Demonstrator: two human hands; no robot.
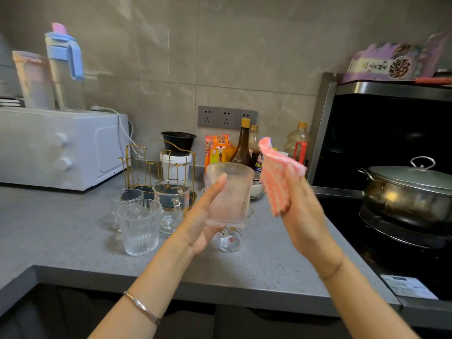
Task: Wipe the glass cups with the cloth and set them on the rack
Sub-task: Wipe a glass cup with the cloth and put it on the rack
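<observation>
Above the counter, centre: ribbed cup (231,192) held clear of the surface, upright, mouth up, just left of the cloth and not touching it.
Ribbed cup, look: clear glass, fine vertical flutes, slightly flared wall, thick base; pink tint through the wall from the hand behind.
Left hand (204,218): gripping the ribbed cup from the left and below; index finger laid straight up the near side, remaining fingers only a blur through the glass.
Right hand (302,211): closed on the cloth, raised to the right of the cup; motion-blurred.
Cloth (276,177): soft, pink-and-white striped, bunched, one corner sticking up.
Rack (156,165): thin gold wire, looped uprights, dark base; far left of the held cup, no glass seen on it.
Second ribbed cup (139,228): same fluted glass, standing near left on the counter.
Handled mug (171,204): clear, smooth, between that cup and the rack.
Plain glass (126,198): partly hidden behind the second ribbed cup.
Printed glass (230,241): small, rounded, beneath the left hand.
Counter (73,241): grey, speckled, matte.
Pot (411,192): steel, lidded, far right on a black hob.
</observation>
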